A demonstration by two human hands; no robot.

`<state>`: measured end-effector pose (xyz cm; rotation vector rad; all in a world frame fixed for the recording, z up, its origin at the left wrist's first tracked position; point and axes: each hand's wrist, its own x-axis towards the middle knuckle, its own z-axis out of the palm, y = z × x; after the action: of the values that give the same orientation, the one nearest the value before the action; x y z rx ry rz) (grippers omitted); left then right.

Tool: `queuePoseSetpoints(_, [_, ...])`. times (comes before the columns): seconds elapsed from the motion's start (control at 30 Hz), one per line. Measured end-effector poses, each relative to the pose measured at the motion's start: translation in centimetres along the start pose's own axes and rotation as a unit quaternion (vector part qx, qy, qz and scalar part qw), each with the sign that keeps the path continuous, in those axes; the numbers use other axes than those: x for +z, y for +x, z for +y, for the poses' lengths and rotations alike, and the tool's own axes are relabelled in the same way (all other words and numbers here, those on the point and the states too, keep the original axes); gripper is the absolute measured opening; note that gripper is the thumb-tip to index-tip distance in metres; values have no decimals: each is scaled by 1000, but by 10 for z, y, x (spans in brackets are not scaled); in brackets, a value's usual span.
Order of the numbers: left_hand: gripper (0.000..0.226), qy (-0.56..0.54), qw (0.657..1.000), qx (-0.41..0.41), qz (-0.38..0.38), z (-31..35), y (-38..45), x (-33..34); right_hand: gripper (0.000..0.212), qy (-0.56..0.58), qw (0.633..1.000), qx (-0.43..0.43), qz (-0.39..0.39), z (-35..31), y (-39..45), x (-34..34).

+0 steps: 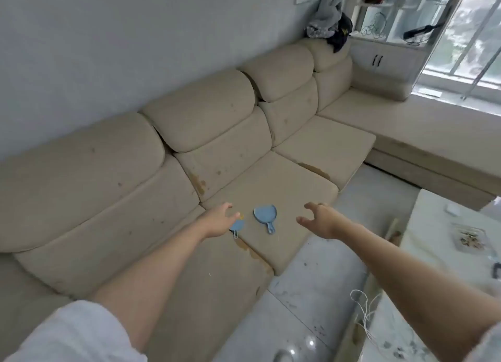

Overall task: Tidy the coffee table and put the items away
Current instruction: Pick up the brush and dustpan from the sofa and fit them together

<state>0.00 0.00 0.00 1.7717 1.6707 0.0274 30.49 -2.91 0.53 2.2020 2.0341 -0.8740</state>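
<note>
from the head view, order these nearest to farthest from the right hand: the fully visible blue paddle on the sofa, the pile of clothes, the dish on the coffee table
From the right hand:
1. Blue paddle, just to its left on the sofa seat.
2. Dish, off to the right on the coffee table.
3. Pile of clothes, far back on top of the sofa's corner.
</note>
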Motion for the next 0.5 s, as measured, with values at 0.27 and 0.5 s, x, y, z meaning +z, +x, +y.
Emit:
queuePoseSetpoints(0.27, [46, -21, 994, -105, 5, -28, 183, 40, 82, 63, 992, 71, -85, 38, 195, 45])
queuePoseSetpoints(0.5, [28, -122, 973, -194, 11, -91, 319, 86, 75, 120, 982, 105, -105, 53, 347, 114])
